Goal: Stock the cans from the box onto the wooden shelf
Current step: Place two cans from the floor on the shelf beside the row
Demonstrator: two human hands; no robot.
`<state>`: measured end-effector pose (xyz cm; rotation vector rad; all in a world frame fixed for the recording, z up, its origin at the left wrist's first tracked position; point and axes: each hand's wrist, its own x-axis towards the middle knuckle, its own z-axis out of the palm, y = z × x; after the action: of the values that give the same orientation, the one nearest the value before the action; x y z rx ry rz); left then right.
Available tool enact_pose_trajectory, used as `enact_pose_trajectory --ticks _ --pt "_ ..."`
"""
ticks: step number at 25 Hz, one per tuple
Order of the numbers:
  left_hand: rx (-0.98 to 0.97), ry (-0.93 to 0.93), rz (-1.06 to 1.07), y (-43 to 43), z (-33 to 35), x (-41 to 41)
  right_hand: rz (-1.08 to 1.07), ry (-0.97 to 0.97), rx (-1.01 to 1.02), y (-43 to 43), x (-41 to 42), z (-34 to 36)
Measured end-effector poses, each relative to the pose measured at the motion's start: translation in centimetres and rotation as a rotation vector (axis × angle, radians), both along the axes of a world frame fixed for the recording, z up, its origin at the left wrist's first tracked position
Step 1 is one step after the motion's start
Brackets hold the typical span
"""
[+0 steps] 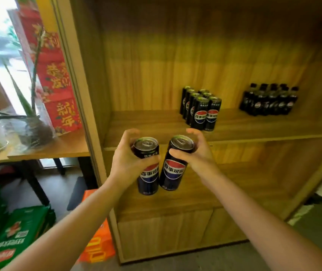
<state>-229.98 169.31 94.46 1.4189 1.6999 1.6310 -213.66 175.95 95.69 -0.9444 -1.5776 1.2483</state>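
Observation:
My left hand (125,159) grips a tall black cola can (148,173) near its top. My right hand (195,153) grips a second black can (172,171), tilted slightly left. Both cans hang side by side in the air, just in front of and below the edge of the wooden shelf board (254,130). On that board stand several matching black cans (200,108) in two rows near the middle. The box is not in view.
Several small dark bottles (269,100) stand on the shelf's right. Left of the shelf is a table (58,149) with a glass vase of plants (34,126) and a red banner (56,81). Green packs (15,235) and an orange pack (97,247) lie on the floor.

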Motion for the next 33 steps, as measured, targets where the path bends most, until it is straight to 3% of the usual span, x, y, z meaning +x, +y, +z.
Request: enact_pose_trajectory --ticks 9,17,33 --pt "-0.065 0.047 0.184 12.7 3.4 -0.6 0.16 -0.133 0.063 14.5 -2.4 3.1" --pt "-0.133 0.088 0.183 22.8 2.5 -5.7 0.314 -0.194 0.105 24.6 -7.9 3.2" --pt "-0.091 0.001 0.077 28.3 0.4 -8.0 0.3 -0.169 -0.029 29.6 -9.4 -1.3"
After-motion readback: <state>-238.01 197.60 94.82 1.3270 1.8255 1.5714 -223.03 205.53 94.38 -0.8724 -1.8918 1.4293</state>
